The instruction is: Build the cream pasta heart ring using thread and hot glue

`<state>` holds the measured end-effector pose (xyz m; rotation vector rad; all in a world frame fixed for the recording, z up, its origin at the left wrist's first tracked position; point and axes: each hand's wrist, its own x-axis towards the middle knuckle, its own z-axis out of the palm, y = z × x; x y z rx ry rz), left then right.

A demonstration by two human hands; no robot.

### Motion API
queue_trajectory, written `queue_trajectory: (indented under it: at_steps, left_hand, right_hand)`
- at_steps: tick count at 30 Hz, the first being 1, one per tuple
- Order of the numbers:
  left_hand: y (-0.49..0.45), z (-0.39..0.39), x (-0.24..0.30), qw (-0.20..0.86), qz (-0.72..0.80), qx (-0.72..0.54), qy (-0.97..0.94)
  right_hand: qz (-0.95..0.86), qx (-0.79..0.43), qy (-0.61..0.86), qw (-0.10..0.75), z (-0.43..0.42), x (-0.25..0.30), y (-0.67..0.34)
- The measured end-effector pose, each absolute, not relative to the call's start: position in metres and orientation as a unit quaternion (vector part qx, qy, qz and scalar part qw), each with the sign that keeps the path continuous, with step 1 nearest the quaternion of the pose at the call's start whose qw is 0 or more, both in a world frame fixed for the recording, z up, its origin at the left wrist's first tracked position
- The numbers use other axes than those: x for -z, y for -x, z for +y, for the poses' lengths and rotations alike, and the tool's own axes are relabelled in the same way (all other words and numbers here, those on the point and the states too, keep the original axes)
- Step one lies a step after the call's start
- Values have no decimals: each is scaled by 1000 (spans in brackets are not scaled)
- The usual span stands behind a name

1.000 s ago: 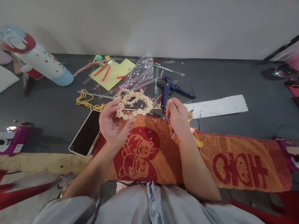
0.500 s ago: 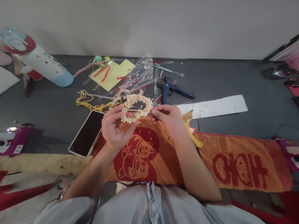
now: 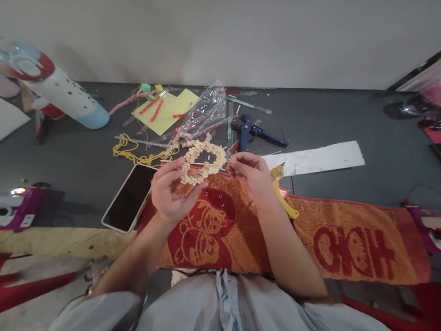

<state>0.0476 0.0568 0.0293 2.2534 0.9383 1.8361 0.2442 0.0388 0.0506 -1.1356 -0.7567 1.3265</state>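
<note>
A person's left hand [image 3: 170, 189] holds up a knobbly cream beaded ring [image 3: 194, 176] over the far edge of an orange-and-red towel [image 3: 245, 240], thumb and fingers clamped on its left and lower side. The right hand [image 3: 252, 176] has come in from farther right to the ring's right edge, and the ring sits slightly farther right than a second ago; the work now seems centred on that edge. The right thumb and fingertips are bunched close; they are too small and blurred to tell whether they meet or pinch anything.

Just beyond the ring, loose sticks and a blue-handled tool [image 3: 244, 131] clutter the black table [image 3: 325, 113]. A yellow-handled tool [image 3: 288, 207] lies close beside the right wrist, leaving little spare room there. Yellow cord [image 3: 129, 150] and a phone [image 3: 130, 199] lie left; clear plastic wrap [image 3: 210, 108] and yellow paper [image 3: 161, 111] lie behind.
</note>
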Motion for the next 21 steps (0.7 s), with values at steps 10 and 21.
queue_trajectory:
  at_steps: [10, 21]
  left_hand:
    - [-56, 58, -33, 192, 348, -640, -658]
    - [-56, 55, -37, 192, 383, -604, -672]
  right_hand:
    - [-334, -374, 607, 616, 47, -32, -288]
    - [-552, -186, 697, 418, 41, -31, -272]
